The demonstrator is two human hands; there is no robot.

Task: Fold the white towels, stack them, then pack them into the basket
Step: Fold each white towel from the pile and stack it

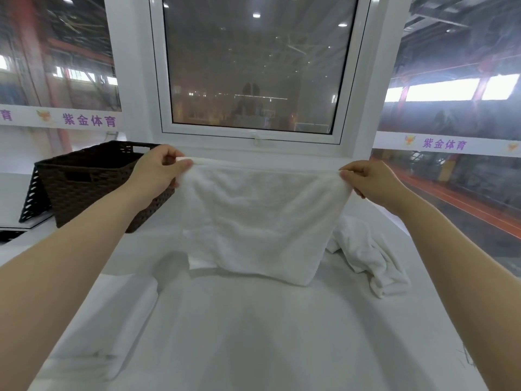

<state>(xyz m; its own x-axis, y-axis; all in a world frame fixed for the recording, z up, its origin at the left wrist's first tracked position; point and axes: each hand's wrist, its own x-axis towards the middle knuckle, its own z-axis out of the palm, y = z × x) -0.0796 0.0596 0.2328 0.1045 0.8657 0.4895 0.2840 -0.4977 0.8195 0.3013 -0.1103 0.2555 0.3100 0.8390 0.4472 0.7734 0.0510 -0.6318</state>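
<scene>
In the middle of the frame a white towel [253, 221] hangs doubled over, stretched between the two hands above the white counter [253, 334]. The left hand [158, 173] pinches the top left corner between thumb and curled fingers; the right hand [366, 182] pinches the top right corner the same way. The towel's lower edge just reaches the counter. At the right of the frame lies a crumpled white towel [366, 258], not yet folded, and at the lower left a folded towel [112, 328] lies flat. The dark woven basket [93, 184] stands at the left, behind the left wrist. The risks seem small but real: if one pinch slackens, the doubled layers could slide apart and the fold would go crooked; laying the towel down askew would leave uneven edges for stacking. The hanging edge could also drag on the crumpled towel and pull it along.
</scene>
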